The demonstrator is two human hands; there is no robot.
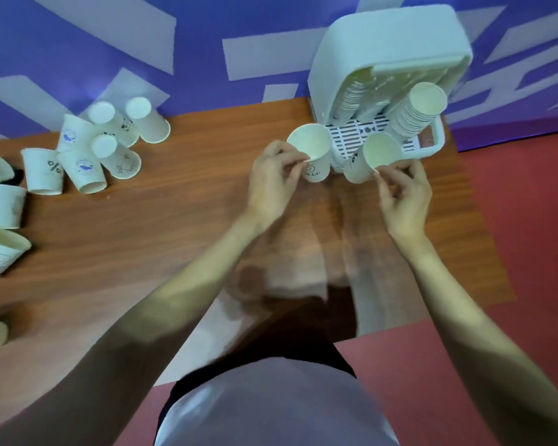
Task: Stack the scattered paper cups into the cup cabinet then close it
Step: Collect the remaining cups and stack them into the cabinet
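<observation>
Paper cups [87, 149] lie scattered along the tabletop's [181, 220] left edge, while left hand [273, 178] and right hand [403, 191] each pinch one cup, likely for nesting, before the open cup cabinet [380, 59] at its far right corner.

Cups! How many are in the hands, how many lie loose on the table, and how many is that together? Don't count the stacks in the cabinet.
Held cups: 2, a left cup in the left hand and a right cup in the right hand
Loose cups on the table: 10, four partly cut off at the left edge
Total: 12
</observation>
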